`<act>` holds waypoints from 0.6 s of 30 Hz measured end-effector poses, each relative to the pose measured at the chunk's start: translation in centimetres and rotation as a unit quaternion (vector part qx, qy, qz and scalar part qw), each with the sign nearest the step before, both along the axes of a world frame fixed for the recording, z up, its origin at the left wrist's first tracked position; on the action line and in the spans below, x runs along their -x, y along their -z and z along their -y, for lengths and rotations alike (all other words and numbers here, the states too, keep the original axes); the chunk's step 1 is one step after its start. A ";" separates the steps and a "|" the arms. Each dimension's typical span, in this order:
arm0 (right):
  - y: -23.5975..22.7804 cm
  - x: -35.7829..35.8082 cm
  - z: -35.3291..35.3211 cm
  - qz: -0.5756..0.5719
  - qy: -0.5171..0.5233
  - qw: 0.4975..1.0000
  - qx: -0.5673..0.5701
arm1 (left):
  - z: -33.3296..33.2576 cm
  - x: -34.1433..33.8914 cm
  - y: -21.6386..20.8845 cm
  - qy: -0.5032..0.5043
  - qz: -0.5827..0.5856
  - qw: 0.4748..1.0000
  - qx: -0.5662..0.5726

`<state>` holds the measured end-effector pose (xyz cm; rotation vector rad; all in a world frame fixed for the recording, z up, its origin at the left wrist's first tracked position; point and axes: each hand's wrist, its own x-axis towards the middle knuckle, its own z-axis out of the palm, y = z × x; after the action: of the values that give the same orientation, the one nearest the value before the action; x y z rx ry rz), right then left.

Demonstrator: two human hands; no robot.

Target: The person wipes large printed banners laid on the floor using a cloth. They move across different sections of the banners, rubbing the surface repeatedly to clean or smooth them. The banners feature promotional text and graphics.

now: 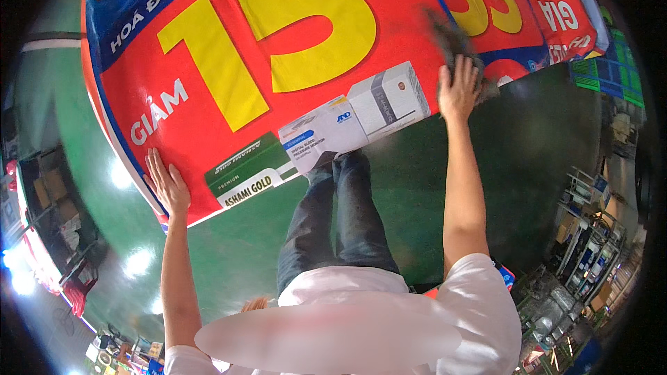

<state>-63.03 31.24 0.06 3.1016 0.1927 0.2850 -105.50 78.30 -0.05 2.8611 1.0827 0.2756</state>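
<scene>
A wide printed banner, mostly red with yellow figures and a blue border, spreads out before me. Pictures of boxes are printed along its near edge. My left hand lies flat on the near left corner of the banner, its fingers stretched out. Farther to the right, my right hand rests with fingers extended on a dark grey cloth, which is smeared by motion. The cloth lies over the right part of the banner, by its near edge.
Shiny green floor shows around the banner and my legs. Metal racks loaded with goods stand at the right. Green and blue crates are at the far right. Dark shelving with cartons lines the left.
</scene>
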 end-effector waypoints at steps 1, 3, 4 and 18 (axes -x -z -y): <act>-0.3 -0.3 0.0 -0.045 0.039 0.998 0.016 | 0.0 0.0 0.0 0.000 0.002 1.000 -0.002; -1.1 3.7 -3.3 -0.017 0.015 0.997 -0.078 | 0.0 0.0 0.1 0.001 -0.003 1.000 -0.005; -1.6 7.0 -6.1 0.001 0.001 0.989 -0.149 | -0.1 0.0 0.2 0.002 0.001 1.000 -0.011; -4.7 13.5 10.5 -0.204 0.013 0.950 -0.237 | -2.1 0.9 -2.7 0.046 -0.024 0.998 0.038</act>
<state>-76.51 20.74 4.73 3.5996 0.0983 -0.3789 -106.40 80.43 2.64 2.8545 0.9438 0.1570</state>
